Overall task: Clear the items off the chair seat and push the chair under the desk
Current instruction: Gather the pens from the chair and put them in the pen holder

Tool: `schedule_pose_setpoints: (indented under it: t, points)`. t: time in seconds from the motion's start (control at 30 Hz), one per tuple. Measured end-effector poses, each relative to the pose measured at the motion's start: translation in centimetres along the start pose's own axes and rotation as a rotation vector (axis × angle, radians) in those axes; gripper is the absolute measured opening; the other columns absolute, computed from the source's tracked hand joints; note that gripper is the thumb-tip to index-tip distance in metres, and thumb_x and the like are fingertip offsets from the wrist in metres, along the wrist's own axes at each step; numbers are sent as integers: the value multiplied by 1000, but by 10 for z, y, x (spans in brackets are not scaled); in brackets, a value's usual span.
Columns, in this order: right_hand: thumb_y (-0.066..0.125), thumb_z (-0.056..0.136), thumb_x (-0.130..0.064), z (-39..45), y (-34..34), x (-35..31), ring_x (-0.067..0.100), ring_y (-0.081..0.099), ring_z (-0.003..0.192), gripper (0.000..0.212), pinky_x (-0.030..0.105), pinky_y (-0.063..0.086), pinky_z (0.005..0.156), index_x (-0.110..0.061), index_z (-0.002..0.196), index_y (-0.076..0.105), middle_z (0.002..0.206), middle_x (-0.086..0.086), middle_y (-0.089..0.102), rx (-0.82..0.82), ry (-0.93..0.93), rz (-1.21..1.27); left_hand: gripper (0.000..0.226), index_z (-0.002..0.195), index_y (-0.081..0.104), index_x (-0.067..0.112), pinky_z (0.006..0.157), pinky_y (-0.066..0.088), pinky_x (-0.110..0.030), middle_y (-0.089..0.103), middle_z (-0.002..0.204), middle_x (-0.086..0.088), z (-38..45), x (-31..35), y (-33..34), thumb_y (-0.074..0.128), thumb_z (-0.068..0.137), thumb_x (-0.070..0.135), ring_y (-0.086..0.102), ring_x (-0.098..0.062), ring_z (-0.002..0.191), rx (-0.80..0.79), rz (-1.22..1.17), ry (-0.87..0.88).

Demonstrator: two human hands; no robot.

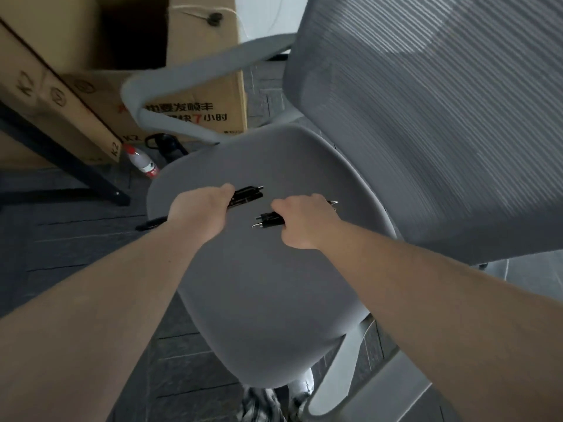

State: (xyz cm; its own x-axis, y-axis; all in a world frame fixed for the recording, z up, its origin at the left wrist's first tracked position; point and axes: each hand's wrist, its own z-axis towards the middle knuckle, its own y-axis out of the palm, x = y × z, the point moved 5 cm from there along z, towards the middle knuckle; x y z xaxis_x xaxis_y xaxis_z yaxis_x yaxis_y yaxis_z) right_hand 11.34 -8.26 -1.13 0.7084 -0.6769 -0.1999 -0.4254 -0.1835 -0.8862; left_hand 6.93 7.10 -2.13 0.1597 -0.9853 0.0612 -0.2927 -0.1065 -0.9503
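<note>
A grey office chair fills the view, its padded seat (268, 300) in the middle and its mesh back (426, 117) at the upper right. My left hand (201, 211) is closed around a bundle of black pens (248, 194) over the seat's far part; their tips stick out to the right, their other ends (150, 223) past my wrist. My right hand (304, 222) grips a second bundle of black pens (268, 220), tips pointing left. The seat around both hands is bare.
Cardboard boxes (189, 111) stand on the dark floor beyond the chair's left armrest (182, 77). A plastic bottle (141, 162) with a red cap lies by them. A black desk leg (61, 156) slants at the left. The right armrest (359, 382) is near my feet.
</note>
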Motion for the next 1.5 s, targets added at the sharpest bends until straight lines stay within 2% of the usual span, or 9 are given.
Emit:
schedule_pose_setpoints:
  t: [0.07,0.2,0.4,0.53,0.83,1.0,1.1,1.2,1.5]
  points:
    - [48,81,-17,3,-21,-22,31,59,91,14,38,34,74,-21,90,38,97,6,61,18,-41,-12,15,86,34,16,45,28,-29,39,61,2,-18,-17,-23,47,94,19,46,-27,58,51,23,-53]
    - [45,88,-25,8,-68,-82,29,54,78,11,35,40,67,-19,87,36,84,0,50,73,-114,22,17,89,47,11,58,40,-34,48,70,-2,-67,-60,-76,47,94,28,60,-32,74,175,-87,-218]
    - [46,93,-21,21,-135,-216,27,53,76,27,37,46,65,-23,68,36,69,-5,43,135,-286,79,28,78,42,16,54,37,-33,44,61,3,-180,-167,-146,46,96,37,55,-27,65,364,-231,-519]
    - [46,94,-23,22,-163,-328,27,53,78,14,37,47,69,-15,82,50,81,2,54,150,-424,98,33,78,44,13,58,38,-33,44,60,3,-276,-244,-169,45,96,41,50,-25,63,482,-337,-698]
    - [45,94,-23,15,-144,-576,26,51,72,29,34,39,63,-21,66,38,66,-6,44,108,-577,178,37,76,47,12,64,37,-34,45,59,2,-460,-381,-160,44,96,43,50,-29,69,695,-489,-997]
    - [43,95,-24,8,-139,-694,26,49,71,35,32,35,64,-23,62,33,63,-5,43,87,-624,302,39,68,41,17,51,29,-31,43,58,3,-529,-445,-166,43,96,44,43,-15,55,820,-562,-1079]
    - [43,96,-25,10,-146,-740,22,47,68,31,31,36,62,-19,67,38,64,-4,43,86,-641,427,42,61,33,22,48,26,-28,38,56,4,-548,-473,-171,43,96,43,38,-13,51,910,-639,-1101]
    - [44,97,-25,17,-150,-770,12,39,56,37,27,28,50,-21,63,33,62,-4,40,98,-672,510,43,60,31,22,49,26,-30,35,55,3,-554,-495,-173,44,96,44,36,-16,50,1013,-750,-1116]
    - [45,97,-27,66,-140,-826,13,38,56,34,27,29,52,-19,65,39,61,-3,42,-38,-693,750,36,67,41,21,58,34,-29,42,64,3,-534,-550,-160,47,95,43,40,-14,59,1298,-1070,-1166]
